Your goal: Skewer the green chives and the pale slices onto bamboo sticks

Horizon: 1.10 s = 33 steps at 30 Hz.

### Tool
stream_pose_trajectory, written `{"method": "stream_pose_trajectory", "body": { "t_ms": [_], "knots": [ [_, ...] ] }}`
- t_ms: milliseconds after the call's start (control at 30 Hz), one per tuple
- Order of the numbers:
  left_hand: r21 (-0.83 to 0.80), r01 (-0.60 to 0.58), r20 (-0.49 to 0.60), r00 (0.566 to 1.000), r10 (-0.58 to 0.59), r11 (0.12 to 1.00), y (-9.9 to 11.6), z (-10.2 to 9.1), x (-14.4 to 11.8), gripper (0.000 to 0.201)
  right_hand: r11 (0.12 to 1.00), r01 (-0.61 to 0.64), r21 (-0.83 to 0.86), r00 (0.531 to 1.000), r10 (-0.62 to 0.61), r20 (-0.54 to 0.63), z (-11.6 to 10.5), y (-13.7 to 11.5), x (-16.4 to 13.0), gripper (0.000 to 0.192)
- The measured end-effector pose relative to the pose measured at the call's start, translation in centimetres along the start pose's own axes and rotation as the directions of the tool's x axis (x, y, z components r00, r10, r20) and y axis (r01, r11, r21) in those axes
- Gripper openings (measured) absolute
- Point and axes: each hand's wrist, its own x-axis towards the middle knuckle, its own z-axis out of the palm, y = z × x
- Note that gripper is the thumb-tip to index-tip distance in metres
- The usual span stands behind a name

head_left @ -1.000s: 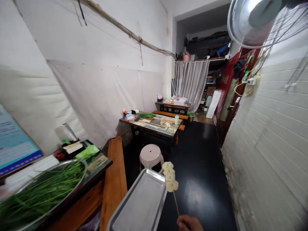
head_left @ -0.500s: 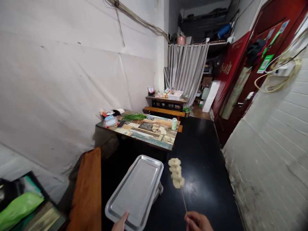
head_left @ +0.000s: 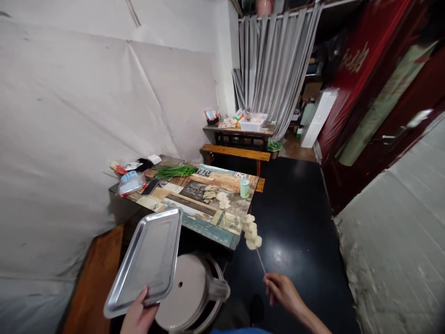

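Skewer (head_left: 255, 246): thin stick with pale round pieces, tilted up-left, above the dark floor just right of the table (head_left: 194, 204) corner.
Right hand (head_left: 283, 292): fingers pinching the stick's lower end.
Left hand (head_left: 139, 315): thumb on top, gripping the near edge of the metal tray (head_left: 146, 260).
Stool (head_left: 187, 292): below the tray.

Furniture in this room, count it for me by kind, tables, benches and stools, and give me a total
Tables: 2, the near patterned table and the far table by the curtain.
Benches: 2, one between the tables and one at lower left.
Stools: 1, the round stool below the metal tray.
Total: 5.
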Motion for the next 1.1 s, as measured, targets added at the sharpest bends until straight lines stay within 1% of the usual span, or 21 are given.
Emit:
{"method": "stream_pose_trajectory", "body": {
  "t_ms": [100,200,300,400,567,700,800,867,933,1000,1100],
  "knots": [
    [-0.146,0.072,-0.006,0.997,-0.073,0.987,2.0,4.1,-0.5,0.018,0.998,-0.004,0.055,0.999,0.002,0.044,-1.5,-1.2,3.5,0.037],
    [-0.137,0.104,0.012,0.995,-0.103,0.985,3.8,7.8,-0.2,0.013,0.995,-0.010,0.099,0.998,0.004,0.060,-2.6,-1.6,5.8,0.034],
    [-0.106,0.070,0.031,0.997,-0.067,0.992,4.9,11.7,1.4,0.011,0.992,0.001,0.125,0.997,-0.010,0.071,-3.1,-1.7,7.6,0.033],
    [-0.106,0.026,0.037,0.999,-0.023,0.994,5.5,15.9,4.1,0.009,0.990,0.007,0.142,0.997,-0.017,0.076,-3.1,-1.6,9.6,0.031],
    [-0.127,0.058,0.153,0.987,-0.038,0.990,6.3,23.4,9.1,0.012,0.987,-0.013,0.159,0.996,0.000,0.085,-2.4,-1.6,14.5,0.030],
    [-0.119,0.070,0.196,0.980,-0.046,0.990,7.6,29.3,13.5,0.013,0.989,-0.012,0.149,0.998,0.002,0.067,-1.4,-2.3,19.2,0.034],
    [-0.113,0.087,0.204,0.977,-0.063,0.990,8.7,33.2,16.7,0.013,0.994,0.015,0.108,1.000,-0.018,0.021,0.0,-2.6,22.6,0.038],
    [-0.097,0.084,0.218,0.974,-0.061,0.992,9.2,35.1,18.6,0.013,0.997,0.043,0.070,0.999,-0.042,-0.018,1.2,-2.2,24.5,0.039],
    [-0.092,0.060,0.267,0.963,-0.033,0.994,9.5,36.4,20.3,0.012,0.996,0.085,0.034,0.995,-0.083,-0.048,2.5,-1.5,25.9,0.040],
    [-0.116,0.026,0.312,0.950,0.012,0.993,9.5,37.0,21.8,0.012,0.991,0.136,-0.004,0.989,-0.136,-0.060,3.8,-0.5,26.9,0.040],
    [-0.157,-0.007,0.327,0.943,0.059,0.988,9.2,37.4,24.1,0.011,0.970,0.223,-0.099,0.972,-0.229,-0.056,5.2,1.0,27.7,0.039]
  ]
}}
